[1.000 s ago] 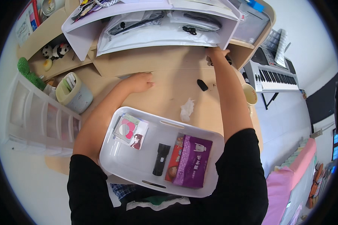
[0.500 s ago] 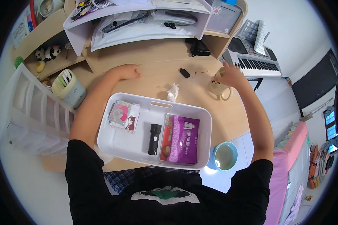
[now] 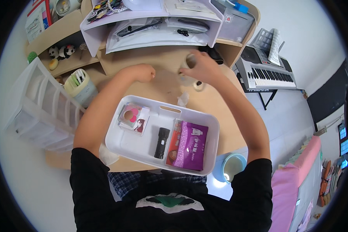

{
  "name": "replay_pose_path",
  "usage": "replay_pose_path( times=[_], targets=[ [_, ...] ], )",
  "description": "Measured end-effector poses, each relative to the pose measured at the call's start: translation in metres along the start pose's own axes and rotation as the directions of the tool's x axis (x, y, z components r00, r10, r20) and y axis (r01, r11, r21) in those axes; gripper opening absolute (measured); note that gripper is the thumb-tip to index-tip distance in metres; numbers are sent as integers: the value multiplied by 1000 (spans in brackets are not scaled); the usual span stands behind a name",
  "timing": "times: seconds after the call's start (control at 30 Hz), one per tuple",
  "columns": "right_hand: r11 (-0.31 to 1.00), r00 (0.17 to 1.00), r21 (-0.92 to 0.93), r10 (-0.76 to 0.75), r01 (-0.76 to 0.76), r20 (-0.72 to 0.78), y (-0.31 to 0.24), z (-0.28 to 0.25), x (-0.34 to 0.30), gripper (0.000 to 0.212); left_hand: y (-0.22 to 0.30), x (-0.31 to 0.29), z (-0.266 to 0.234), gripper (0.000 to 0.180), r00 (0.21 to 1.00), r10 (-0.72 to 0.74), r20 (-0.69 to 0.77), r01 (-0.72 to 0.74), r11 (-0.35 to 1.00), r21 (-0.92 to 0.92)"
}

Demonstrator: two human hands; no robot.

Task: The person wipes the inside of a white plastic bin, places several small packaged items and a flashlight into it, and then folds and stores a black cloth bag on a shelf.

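Note:
My right hand is wrapped round a cream mug, which is smeared by motion at the back of the desk. The mug's handle side faces me, and a small dark thing shows by the handle. To the left, my left hand is closed above the desk top, its fingers curled in; whatever it may hold is hidden. A crumpled white tissue lies just behind a white tray. Inside the tray are small boxes or cards, a black flashlight and a purple packet.
A pen holder and clear plastic drawers stand at the left. Behind is a shelf with bagged items. A blue bin stands on the floor at the right; farther off are a keyboard piano and a pink-edged bed.
My right hand has carried the mug leftward across the desk, toward my left hand. My left hand has shifted slightly right and looks more tightly curled. The view has also shifted a little.

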State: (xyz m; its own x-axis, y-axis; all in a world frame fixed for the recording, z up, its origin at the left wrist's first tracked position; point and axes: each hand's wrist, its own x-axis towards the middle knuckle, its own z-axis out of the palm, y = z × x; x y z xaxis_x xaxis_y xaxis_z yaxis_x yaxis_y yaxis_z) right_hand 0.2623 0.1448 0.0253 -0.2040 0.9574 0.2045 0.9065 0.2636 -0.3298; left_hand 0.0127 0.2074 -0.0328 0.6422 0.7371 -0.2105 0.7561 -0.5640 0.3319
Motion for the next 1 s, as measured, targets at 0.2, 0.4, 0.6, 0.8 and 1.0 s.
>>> replay_pose_path(
  times=[0.2,0.4,0.6,0.8,1.0],
  targets=[
    [981,977,8,-191,191,93,-52,56,44,73,47,-31,-15,22,963,-263,54,243,941,235],
    [937,937,-103,-318,334,146,-76,97,64,63,103,-66,-38,22,977,-182,108,154,961,230],
    [936,927,12,-349,351,134,-97,100,56,60,119,-68,-31,26,971,-204,123,165,947,275],
    [843,837,29,-537,537,100,28,112,99,52,113,-27,-26,18,991,-91,99,69,977,204],
    [930,966,-363,-42,-56,-257,149,90,122,51,86,63,16,32,1000,-25,18,18,944,329]
  ],
)
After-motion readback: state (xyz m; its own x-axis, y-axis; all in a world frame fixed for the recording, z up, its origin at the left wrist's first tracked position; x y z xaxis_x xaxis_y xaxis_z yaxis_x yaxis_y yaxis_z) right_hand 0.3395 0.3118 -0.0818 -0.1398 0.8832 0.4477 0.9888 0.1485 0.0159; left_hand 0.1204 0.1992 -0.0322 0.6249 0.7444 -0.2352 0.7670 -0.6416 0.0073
